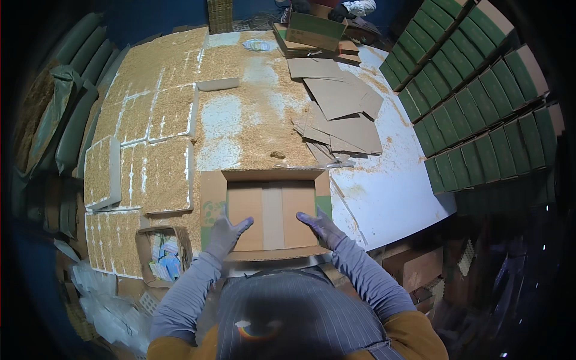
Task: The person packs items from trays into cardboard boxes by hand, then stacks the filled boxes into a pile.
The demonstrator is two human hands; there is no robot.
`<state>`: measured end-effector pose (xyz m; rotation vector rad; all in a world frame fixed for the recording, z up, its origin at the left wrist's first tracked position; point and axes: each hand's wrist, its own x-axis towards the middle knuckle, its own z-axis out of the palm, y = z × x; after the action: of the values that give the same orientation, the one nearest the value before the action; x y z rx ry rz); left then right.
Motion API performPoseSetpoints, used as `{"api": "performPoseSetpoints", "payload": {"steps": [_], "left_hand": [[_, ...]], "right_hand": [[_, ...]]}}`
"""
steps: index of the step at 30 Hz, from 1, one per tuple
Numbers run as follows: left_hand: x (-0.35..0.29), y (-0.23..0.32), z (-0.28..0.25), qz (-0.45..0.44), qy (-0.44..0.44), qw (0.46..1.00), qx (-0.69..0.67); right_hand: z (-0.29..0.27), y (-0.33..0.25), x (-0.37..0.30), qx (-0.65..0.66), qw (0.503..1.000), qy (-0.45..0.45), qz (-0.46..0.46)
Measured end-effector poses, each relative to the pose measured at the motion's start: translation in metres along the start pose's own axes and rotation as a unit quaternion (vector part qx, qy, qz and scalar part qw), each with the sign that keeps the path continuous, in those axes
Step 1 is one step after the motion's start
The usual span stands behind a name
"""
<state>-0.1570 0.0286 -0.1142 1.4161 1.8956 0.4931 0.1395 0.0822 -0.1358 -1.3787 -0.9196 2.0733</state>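
An open cardboard box (pixel 273 180) with green printed sides stands on the white table right in front of me, its flaps spread out and a strip of tape along its bottom seam. My left hand (pixel 227 234), in a grey glove, rests with fingers spread on the box's near left edge. On the near right edge lies my gloved right hand (pixel 321 227), also spread. Neither hand closes around anything.
Tan granular material (pixel 156 120) covers the table's left and middle, partly in white trays. Flat cardboard sheets (pixel 342 114) lie at the back right. Green stacked boxes (pixel 474 102) line the right side. A small carton of colourful packets (pixel 163 255) sits at lower left.
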Motion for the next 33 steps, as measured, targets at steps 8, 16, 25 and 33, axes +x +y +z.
{"api": "performPoseSetpoints", "payload": {"steps": [8,16,25,33], "left_hand": [[-0.015,0.031,0.012,-0.06,-0.008,0.997,-0.041],[-0.051,0.014,0.073,0.215,-0.139,0.923,0.286],[0.022,-0.192,0.029,0.023,0.19,0.98,-0.057],[0.043,-0.032,-0.033,0.008,0.161,0.971,0.178]], "right_hand": [[-0.019,-0.009,-0.035,-0.078,0.98,0.113,-0.143],[-0.221,0.041,-0.115,0.248,0.89,0.298,-0.238],[-0.19,-0.054,-0.144,-0.171,0.656,0.619,-0.396],[-0.043,0.006,-0.008,-0.442,0.849,0.265,0.117]]}}
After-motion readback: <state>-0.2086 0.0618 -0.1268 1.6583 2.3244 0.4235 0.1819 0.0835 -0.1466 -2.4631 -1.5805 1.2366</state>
